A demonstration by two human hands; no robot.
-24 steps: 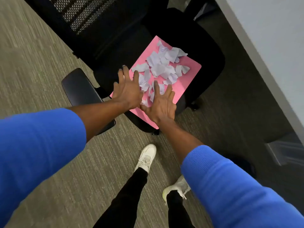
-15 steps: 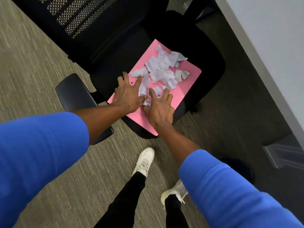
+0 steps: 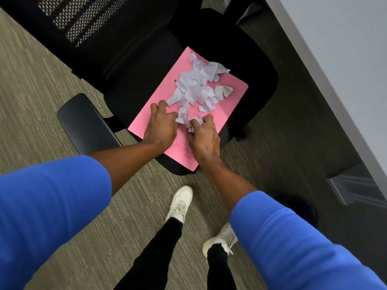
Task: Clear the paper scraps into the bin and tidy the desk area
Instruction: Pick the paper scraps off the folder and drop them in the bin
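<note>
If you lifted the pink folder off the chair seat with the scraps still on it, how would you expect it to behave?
The pink folder looks thin, so it would probably sag if lifted by one edge. The paper scraps lie loose and crumpled, so they would likely slide off if it tilts. It overhangs the chair seat, which should ease gripping.

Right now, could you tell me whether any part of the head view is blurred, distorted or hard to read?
In the head view, the blue sleeves bulge from wide-angle distortion and look soft; the paper scraps and both hands are sharp; the black chair seat loses detail in shadow.
</note>
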